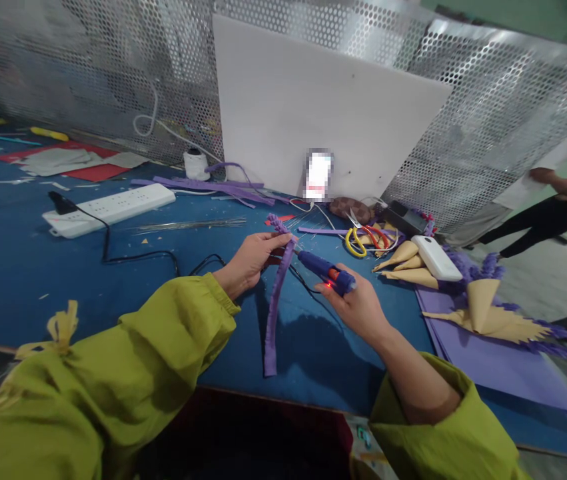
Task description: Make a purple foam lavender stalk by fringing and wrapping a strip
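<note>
My left hand (253,261) pinches a purple fringed paper strip (274,313) near its top. The strip's long end hangs down in front of the blue table, and a curled purple tip (277,223) pokes out above my fingers. In my right hand (356,303) is a blue hot glue gun (320,265), gripped round its handle, with a red light glowing by the thumb. Its nozzle points left and meets or nearly meets the strip beside my left fingertips; I cannot tell which.
A white power strip (113,210) with a black cable lies left. Behind are thin wires (193,225), purple strips (213,189) and a lit phone (318,175). Scissors (356,241), a white power bank (436,258) and paper-wrapped purple flowers (483,303) are right. A person (553,173) stands beyond.
</note>
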{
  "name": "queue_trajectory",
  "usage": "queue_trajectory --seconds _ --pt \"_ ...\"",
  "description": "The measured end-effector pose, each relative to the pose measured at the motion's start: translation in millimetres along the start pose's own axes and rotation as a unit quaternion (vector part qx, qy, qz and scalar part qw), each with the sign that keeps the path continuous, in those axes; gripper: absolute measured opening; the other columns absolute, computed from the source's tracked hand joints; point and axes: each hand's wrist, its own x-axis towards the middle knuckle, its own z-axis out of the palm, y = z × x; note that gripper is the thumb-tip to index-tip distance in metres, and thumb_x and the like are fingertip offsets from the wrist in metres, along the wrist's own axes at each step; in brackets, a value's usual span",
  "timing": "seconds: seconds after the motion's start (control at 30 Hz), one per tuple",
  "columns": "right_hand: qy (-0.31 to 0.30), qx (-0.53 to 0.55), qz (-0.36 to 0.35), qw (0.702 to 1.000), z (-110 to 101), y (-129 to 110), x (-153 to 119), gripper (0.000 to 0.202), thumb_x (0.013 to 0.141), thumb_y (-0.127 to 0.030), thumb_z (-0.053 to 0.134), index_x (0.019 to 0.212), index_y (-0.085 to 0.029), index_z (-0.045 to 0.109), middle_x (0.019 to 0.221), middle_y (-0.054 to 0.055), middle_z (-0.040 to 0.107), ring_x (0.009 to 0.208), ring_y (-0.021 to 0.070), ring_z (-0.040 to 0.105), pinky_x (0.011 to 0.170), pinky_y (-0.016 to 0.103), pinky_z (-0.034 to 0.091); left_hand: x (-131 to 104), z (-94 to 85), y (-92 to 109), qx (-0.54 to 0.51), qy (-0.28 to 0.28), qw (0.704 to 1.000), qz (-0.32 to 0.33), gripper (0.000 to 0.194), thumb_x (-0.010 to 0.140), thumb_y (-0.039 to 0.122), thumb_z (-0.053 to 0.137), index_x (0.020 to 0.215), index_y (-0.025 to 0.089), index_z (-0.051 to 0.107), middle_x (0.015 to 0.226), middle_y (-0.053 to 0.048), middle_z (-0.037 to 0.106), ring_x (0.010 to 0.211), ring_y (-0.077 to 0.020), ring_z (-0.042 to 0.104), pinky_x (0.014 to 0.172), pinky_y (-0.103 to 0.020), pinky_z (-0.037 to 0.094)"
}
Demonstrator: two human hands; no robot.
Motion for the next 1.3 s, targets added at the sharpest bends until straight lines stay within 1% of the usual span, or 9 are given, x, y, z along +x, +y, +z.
queue_trajectory --seconds 0.43,0.73,0.8,0.9,0.97,1.1,1.3 --pt "-0.013 -0.009 -0.007 1.000 -3.4 -4.1 -1.0 0.034 0.089 -0.053 0.054 0.075 -0.023 0.047 0.065 0.000 0.057 0.054 0.0153 0.048 0.053 0.026 0.034 1.6 -2.0 -1.9 -0.008 -0.004 1.000 0.001 0.025 0.065 0.033 0.083 0.079 0.014 0.075 0.071 -0.002 0.068 0.060 -0.0107 0.057 0.059 -0.025 0.040" --pt "-0.027 -0.013 -0.019 0.999 -5.0 -6.0 -1.8 0.036 0.089 -0.054 0.054 0.073 -0.023 0.046 0.064 0.000 0.056 0.053 0.0153 0.048 0.053 0.026 0.033 3.0 -2.5 -1.5 -0.020 -0.002 1.000 0.001 0.026 0.063 0.033 0.084 0.077 0.014 0.074 0.070 -0.001 0.067 0.061 -0.0105 0.056 0.059 -0.025 0.041" --pt "-0.014 -0.015 -0.021 1.000 -3.5 -4.8 -2.2 0.035 0.090 -0.054 0.053 0.074 -0.023 0.047 0.065 0.000 0.057 0.054 0.0159 0.049 0.053 0.026 0.034 3.4 -2.8 -2.2 -0.018 -0.001 1.000 0.002 0.026 0.063 0.034 0.084 0.076 0.014 0.074 0.069 -0.001 0.066 0.061 -0.0104 0.056 0.059 -0.024 0.041" --pt "0.029 -0.021 -0.013 0.999 -1.1 -1.9 -1.8 0.033 0.090 -0.053 0.052 0.078 -0.022 0.051 0.069 0.002 0.060 0.058 0.0173 0.054 0.055 0.026 0.036 3.1 -2.4 -2.9 -0.011 0.006 1.000 -0.002 0.027 0.064 0.034 0.084 0.078 0.013 0.074 0.070 -0.002 0.067 0.062 -0.0106 0.057 0.059 -0.024 0.040" --pt "0.041 -0.026 -0.010 0.999 -0.1 -0.3 -1.1 0.032 0.091 -0.052 0.052 0.078 -0.022 0.052 0.070 0.003 0.061 0.059 0.0178 0.055 0.056 0.026 0.036 2.1 -1.6 -2.8 -0.009 0.007 1.000 -0.006 0.027 0.064 0.034 0.084 0.079 0.013 0.075 0.072 -0.002 0.068 0.062 -0.0107 0.057 0.059 -0.024 0.040" --pt "0.030 -0.023 -0.019 0.999 1.1 0.5 -0.7 0.032 0.091 -0.051 0.052 0.077 -0.022 0.051 0.069 0.002 0.059 0.057 0.0168 0.053 0.055 0.026 0.034 -0.1 0.3 -1.7 -0.011 -0.001 1.000 -0.009 0.026 0.064 0.033 0.083 0.079 0.014 0.075 0.072 -0.002 0.069 0.061 -0.0102 0.057 0.060 -0.024 0.040" --pt "0.030 -0.020 -0.021 0.999 2.1 -0.2 -1.1 0.031 0.091 -0.051 0.052 0.078 -0.022 0.051 0.070 0.002 0.060 0.058 0.0170 0.053 0.055 0.026 0.035 -0.1 0.3 -1.8 -0.008 0.001 1.000 -0.006 0.027 0.063 0.033 0.083 0.078 0.013 0.074 0.070 -0.002 0.068 0.060 -0.0108 0.057 0.060 -0.025 0.041"
